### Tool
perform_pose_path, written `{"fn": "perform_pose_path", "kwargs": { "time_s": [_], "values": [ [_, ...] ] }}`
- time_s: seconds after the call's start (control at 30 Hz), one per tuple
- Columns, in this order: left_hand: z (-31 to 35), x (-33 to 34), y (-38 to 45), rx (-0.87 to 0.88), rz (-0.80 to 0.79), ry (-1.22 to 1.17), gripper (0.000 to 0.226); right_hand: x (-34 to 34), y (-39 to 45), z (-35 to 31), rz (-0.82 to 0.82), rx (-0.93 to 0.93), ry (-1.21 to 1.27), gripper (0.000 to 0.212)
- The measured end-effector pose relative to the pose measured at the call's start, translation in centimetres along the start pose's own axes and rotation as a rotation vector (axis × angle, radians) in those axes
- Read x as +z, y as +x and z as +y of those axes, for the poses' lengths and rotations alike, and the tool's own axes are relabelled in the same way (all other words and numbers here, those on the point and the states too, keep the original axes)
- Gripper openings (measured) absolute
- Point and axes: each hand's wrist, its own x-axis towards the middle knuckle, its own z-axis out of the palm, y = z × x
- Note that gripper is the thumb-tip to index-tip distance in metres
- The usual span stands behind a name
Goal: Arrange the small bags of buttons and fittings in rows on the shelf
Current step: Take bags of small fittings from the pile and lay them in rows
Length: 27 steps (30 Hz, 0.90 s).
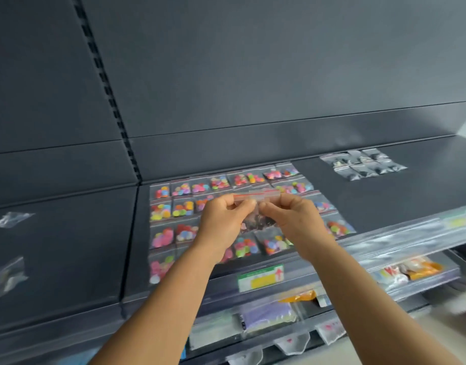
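Hands, left hand (222,217) and right hand (292,219), pinch a clear red-striped zip bag (255,206) at frame centre, likely sealing it above the dark shelf (371,196).

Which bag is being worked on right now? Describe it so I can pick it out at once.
Start at the dark shelf and find the grid of bags of bright buttons on its left part. The held bag is raised above that grid, pinched at its red-striped top by the left hand and right hand. Unlike its neighbours, it holds dark contents and lies in no row.
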Motion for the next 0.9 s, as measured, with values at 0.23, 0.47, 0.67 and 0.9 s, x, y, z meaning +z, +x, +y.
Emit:
{"fn": "perform_pose_path", "kwargs": {
  "time_s": [0.23,0.47,0.67,0.9],
  "values": [
    [1.5,9.2,1.7,0.000,0.059,-0.030,0.011,-9.9,1.1,1.7,0.035,0.071,0.045,0.012],
    [2.6,14.7,4.8,0.047,-0.014,0.003,0.015,-15.9,3.7,3.3,0.203,0.126,0.011,0.011],
    [3.5,18.3,8.2,0.086,-0.085,-0.003,0.009,-18.1,6.3,3.5,0.312,0.048,-0.021,0.009],
    [2.7,22.2,10.7,0.059,-0.162,0.039,0.007,-20.8,8.6,4.9,0.448,0.020,0.010,0.014]
  ]
}}
